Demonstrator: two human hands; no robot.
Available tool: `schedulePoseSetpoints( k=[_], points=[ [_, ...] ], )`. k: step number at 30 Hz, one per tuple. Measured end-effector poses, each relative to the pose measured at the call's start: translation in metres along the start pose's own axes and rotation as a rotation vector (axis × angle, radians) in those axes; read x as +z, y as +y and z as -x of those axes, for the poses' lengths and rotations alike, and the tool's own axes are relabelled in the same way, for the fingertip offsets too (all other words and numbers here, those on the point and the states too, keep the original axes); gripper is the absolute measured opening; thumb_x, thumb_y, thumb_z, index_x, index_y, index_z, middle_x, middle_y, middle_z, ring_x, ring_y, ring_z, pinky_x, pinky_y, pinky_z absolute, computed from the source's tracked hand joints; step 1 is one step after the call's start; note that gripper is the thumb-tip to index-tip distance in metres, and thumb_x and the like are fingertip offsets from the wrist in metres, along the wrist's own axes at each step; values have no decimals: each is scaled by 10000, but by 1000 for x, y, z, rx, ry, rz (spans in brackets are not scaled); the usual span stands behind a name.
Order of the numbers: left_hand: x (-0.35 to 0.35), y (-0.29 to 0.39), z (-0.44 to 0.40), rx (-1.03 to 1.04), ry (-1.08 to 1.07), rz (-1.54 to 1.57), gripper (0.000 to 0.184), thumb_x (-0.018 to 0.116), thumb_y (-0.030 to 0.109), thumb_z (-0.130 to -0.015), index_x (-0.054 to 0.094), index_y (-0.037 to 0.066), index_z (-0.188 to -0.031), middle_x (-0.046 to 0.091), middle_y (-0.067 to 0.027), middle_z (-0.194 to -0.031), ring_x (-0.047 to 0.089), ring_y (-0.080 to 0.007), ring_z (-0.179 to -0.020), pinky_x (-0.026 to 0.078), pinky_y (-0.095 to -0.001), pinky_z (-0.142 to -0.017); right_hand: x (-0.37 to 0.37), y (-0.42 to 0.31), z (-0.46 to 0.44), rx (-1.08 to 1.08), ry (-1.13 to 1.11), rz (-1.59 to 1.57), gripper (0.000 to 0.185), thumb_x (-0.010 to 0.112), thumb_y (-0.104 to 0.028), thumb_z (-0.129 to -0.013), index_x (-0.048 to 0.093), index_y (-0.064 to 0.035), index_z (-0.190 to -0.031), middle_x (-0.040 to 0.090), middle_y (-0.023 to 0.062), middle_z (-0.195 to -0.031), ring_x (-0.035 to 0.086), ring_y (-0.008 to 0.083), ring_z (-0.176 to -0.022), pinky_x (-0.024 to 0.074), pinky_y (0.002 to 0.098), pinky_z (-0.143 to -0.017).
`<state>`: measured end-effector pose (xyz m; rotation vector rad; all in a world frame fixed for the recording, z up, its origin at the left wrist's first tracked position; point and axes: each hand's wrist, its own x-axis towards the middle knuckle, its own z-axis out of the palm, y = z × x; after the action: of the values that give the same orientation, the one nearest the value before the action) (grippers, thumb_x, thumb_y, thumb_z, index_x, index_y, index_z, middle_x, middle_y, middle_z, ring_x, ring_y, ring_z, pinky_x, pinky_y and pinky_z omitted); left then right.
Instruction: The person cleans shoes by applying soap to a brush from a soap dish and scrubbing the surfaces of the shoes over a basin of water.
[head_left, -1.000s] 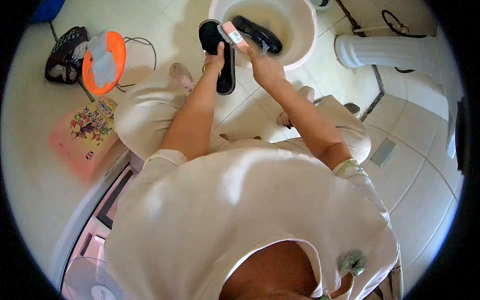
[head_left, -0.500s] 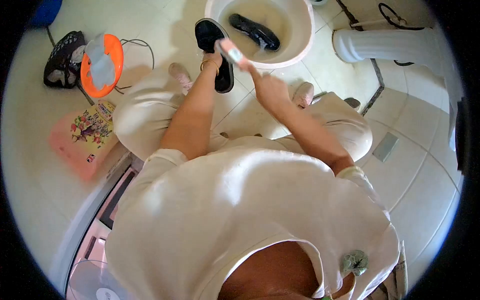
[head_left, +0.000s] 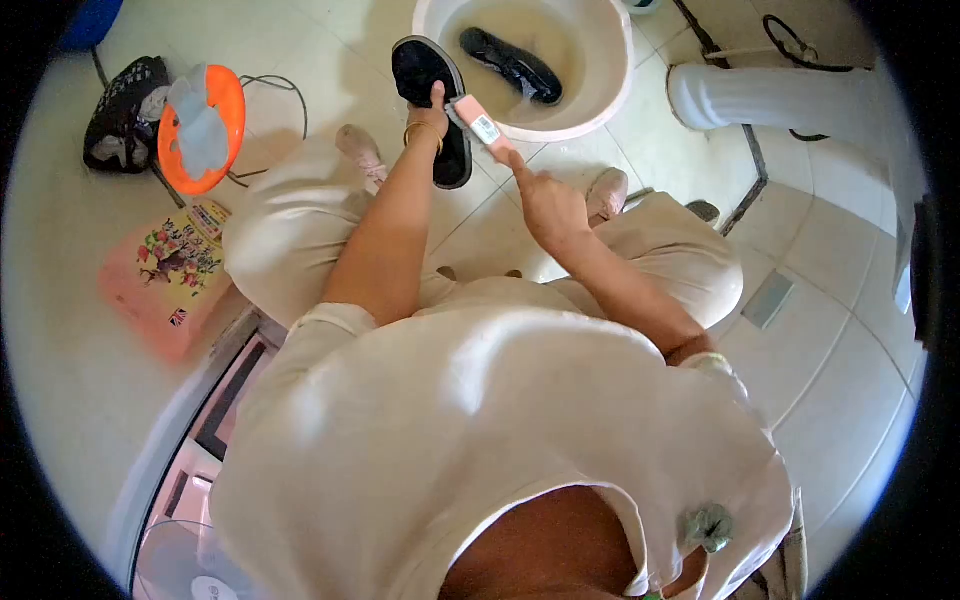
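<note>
A black shoe (head_left: 424, 66) with a pale sole edge is gripped in my left hand (head_left: 430, 118), fingers wrapped round its middle. My right hand (head_left: 553, 208) closes on the end of a pink scrub brush (head_left: 484, 127) that bears a white label. The brush's head meets the right edge of the shoe, its bristles mostly hidden. Beyond both hands stands a pale pink basin (head_left: 622, 82) of murky water. A second black shoe (head_left: 512, 66) lies partly submerged in it.
On the left are an orange-rimmed seat-like item (head_left: 232, 125), a black patterned bag (head_left: 125, 120) and a pink floral packet (head_left: 180, 255). A white pedestal (head_left: 760, 95) stands at right. Below left is a pink appliance (head_left: 195, 460). My feet flank the floor tiles.
My right hand and the brush have moved slightly down and to the right along the shoe's edge. The brush was blurred and now shows sharply. My left hand still holds the shoe.
</note>
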<state>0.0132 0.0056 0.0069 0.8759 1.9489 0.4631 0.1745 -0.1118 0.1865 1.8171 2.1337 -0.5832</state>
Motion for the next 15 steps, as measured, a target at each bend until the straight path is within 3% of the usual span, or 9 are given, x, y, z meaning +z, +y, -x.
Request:
schedulePoseSetpoints(
  k=[2, 5, 8, 11, 15],
  points=[
    [1, -4, 2, -1, -4, 10, 980, 387, 729, -738, 294, -59, -1313, 416, -290, -1268, 399, -379, -1199, 310, -392, -1004, 0, 0, -10, 7, 12, 15, 571, 455, -53, -806, 306, -141, -1350, 612, 171, -776, 630, 325, -653, 507, 429, -553],
    [-2, -3, -3, 11, -7, 10, 997, 407, 736, -720, 303, -65, -1303, 430, -293, -1252, 416, -386, -1183, 321, -396, -995, 3, -2, -93, -4, 175, -5, 599, 455, -43, -801, 291, -163, -1365, 610, 179, -776, 632, 321, -651, 510, 427, -560],
    [0, -4, -7, 9, -5, -7, 996, 420, 722, -724, 298, -89, -1289, 443, -294, -1237, 425, -392, -1172, 325, -405, -989, -6, -1, -74, -21, 228, -35, 552, 439, -40, -810, 330, -160, -1337, 611, 183, -778, 633, 321, -652, 508, 429, -561],
    [0, 0, -2, 46, 17, 22, 978, 408, 708, -743, 292, -94, -1290, 444, -294, -1235, 427, -390, -1169, 327, -407, -987, -14, 1, -17, 23, -11, 59, 458, 427, -51, -824, 388, -127, -1274, 614, 181, -789, 632, 324, -653, 505, 425, -555],
    [-8, 11, 14, 6, 6, -3, 982, 395, 708, -752, 269, -96, -1302, 436, -300, -1240, 426, -388, -1171, 329, -410, -987, -8, 1, -54, 24, 90, 5, 405, 429, -56, -828, 416, -112, -1228, 616, 176, -799, 633, 313, -658, 505, 427, -571]
  ],
)
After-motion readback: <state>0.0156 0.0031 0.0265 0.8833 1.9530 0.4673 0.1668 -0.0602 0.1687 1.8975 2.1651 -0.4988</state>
